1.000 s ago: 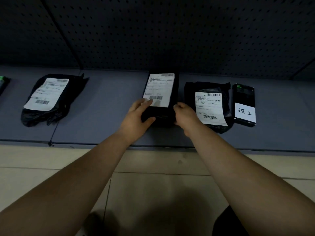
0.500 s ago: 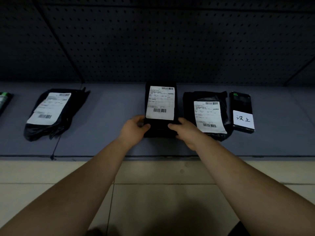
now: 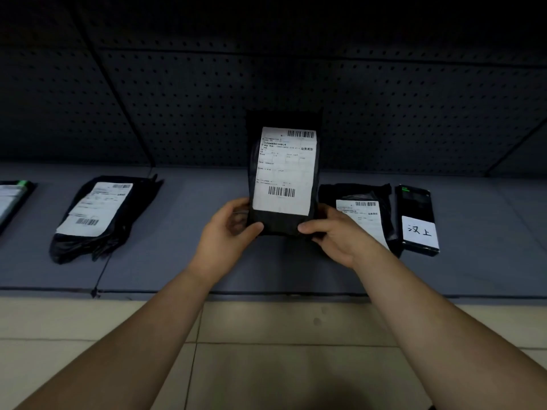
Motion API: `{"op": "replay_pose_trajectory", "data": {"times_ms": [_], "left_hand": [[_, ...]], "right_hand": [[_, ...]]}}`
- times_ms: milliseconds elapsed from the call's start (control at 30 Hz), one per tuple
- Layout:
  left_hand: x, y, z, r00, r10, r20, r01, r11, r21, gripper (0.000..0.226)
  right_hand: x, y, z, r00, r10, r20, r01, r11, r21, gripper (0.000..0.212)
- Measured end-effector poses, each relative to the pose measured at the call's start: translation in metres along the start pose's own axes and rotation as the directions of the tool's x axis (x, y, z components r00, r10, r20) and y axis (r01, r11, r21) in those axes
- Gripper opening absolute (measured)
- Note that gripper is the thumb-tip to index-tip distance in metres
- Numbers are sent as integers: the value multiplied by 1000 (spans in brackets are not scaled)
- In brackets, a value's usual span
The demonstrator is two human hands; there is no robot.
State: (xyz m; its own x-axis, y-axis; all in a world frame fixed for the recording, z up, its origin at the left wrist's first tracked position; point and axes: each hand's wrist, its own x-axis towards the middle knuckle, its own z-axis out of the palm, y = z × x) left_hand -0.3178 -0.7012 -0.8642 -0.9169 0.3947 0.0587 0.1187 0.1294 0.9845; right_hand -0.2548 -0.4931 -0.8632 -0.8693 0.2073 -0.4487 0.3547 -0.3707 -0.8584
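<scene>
A black parcel with a white shipping label stands tilted up above the grey shelf, its label facing me. My left hand grips its lower left corner, thumb on the front. My right hand grips the lower right corner the same way. The parcel's bottom edge is lifted off the shelf.
A second black labelled parcel lies just right of my right hand, with a dark phone-like device bearing a handwritten white tag beside it. Another black parcel lies at the left, and an item at the far left edge. A perforated back panel rises behind.
The parcel lay flat on the shelf under both hands; both hands now grip its lower corners and have raised it upright toward me.
</scene>
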Motion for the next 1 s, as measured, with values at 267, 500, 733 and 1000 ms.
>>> {"op": "replay_pose_trajectory", "data": {"times_ms": [267, 500, 733, 1000], "left_hand": [[5, 6, -19, 989, 139, -54, -115, 940, 322, 44], [8, 1, -28, 981, 194, -27, -168, 905, 390, 45], [6, -1, -26, 976, 215, -18, -192, 904, 383, 46], [7, -7, -25, 980, 199, -7, -182, 910, 372, 49]], "right_hand": [[-5, 3, -5, 999, -48, 21, 46, 995, 93, 80], [-5, 3, -6, 998, -68, 16, 67, 994, 92, 82], [-8, 1, -1, 997, -76, 29, 74, 995, 64, 77], [-7, 5, 8, 999, 5, 43, -8, 997, 71, 60]]}}
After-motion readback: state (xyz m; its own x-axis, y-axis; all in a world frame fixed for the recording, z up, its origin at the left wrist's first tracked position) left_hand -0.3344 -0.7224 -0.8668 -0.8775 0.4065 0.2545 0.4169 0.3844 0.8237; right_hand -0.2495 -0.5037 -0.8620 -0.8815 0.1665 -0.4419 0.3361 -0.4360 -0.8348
